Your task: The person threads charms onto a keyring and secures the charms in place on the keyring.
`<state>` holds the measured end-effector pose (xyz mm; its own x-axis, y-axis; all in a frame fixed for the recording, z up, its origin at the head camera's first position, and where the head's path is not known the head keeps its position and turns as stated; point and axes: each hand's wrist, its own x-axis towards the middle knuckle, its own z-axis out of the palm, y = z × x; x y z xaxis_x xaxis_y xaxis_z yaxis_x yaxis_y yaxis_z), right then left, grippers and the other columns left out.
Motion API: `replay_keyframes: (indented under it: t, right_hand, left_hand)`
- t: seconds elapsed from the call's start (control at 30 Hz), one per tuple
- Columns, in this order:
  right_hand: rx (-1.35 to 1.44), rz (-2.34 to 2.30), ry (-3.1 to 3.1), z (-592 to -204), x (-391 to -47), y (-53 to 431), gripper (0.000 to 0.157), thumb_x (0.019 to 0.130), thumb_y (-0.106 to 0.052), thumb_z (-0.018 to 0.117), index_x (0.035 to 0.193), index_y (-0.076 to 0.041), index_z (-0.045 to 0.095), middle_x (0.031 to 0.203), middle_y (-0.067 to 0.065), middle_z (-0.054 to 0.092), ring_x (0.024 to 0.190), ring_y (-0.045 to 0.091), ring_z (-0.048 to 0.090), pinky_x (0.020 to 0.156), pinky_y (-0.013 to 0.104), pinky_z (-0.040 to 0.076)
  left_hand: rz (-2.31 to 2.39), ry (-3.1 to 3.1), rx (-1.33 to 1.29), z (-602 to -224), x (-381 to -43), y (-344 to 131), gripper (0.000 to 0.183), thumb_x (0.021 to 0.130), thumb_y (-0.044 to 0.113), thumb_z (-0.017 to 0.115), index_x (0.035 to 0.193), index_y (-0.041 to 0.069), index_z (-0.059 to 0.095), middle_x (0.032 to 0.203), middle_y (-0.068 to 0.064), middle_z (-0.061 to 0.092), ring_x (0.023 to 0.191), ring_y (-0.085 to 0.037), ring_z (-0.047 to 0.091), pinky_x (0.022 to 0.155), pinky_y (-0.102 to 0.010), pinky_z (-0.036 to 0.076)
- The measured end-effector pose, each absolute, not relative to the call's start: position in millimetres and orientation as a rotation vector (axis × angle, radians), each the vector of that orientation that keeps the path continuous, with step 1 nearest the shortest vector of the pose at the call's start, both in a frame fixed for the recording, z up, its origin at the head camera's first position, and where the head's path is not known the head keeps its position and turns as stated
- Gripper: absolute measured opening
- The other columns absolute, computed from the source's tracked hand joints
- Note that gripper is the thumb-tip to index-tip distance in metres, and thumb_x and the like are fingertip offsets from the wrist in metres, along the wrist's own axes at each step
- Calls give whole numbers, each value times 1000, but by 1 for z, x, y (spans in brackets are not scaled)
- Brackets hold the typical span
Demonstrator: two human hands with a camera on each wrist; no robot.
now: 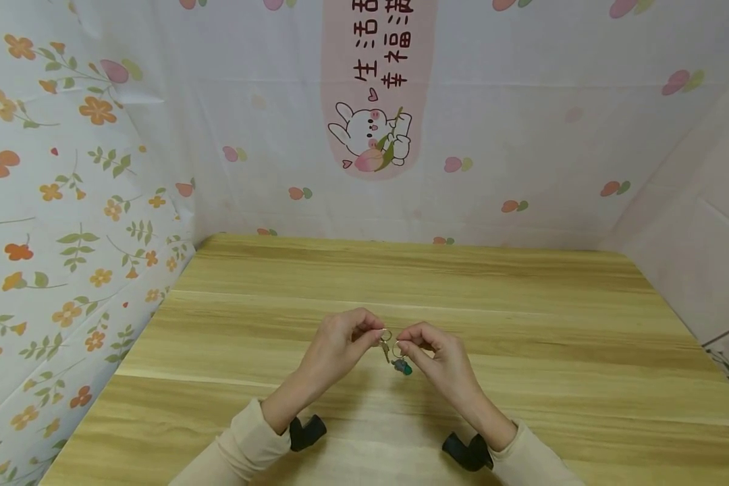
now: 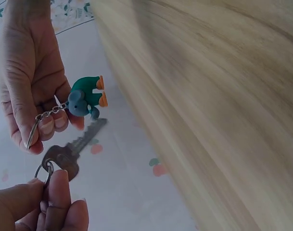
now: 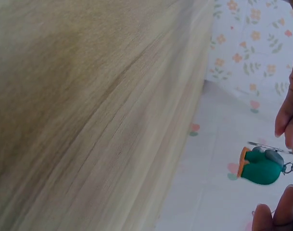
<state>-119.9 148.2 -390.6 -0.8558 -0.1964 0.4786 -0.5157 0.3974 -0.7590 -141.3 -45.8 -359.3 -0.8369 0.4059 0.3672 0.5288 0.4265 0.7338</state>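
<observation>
My left hand (image 1: 340, 343) pinches a small metal ring between thumb and fingertips, and a key (image 2: 63, 158) hangs from it. Across a narrow gap, my right hand (image 1: 445, 361) pinches a larger ring whose short chain (image 2: 50, 112) carries an elephant charm (image 2: 82, 98). That charm has a grey head, a green body and orange feet. In the head view, both rings are side by side above the table. The right wrist view shows the elephant's green body (image 3: 262, 171) up close, while the hands are partly cut off at the edge.
A wood-grain table (image 1: 522, 304) spreads beneath both hands. White printed cloth (image 1: 492, 121) stands behind it, and flowered cloth (image 1: 85, 202) hangs on the left. Black wrist mounts (image 1: 308, 433) show beside both sleeves.
</observation>
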Motion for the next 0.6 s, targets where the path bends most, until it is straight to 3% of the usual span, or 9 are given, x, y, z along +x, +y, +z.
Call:
replay_keyframes:
  t: [0.3,0.6]
  right_hand:
    - [606,1482,-2287,-391,-118,150,8,85,7,67,89,0,68,76,12,70,73,-6,60,70,20,55]
    - [573,1519,-2269,-391,-116,150,6,87,6,66,90,1,68,75,14,69,72,-5,61,67,18,54]
  left_hand:
    - [-1656,-2508,-759,-362,-139,-40,5,90,5,68,91,1,66,84,-14,74,72,-23,73,62,-17,53]
    - [-1995,-2419,-488,-367,-135,-31,8,88,6,71,89,-1,68,85,-21,70,67,-2,59,60,-16,47]
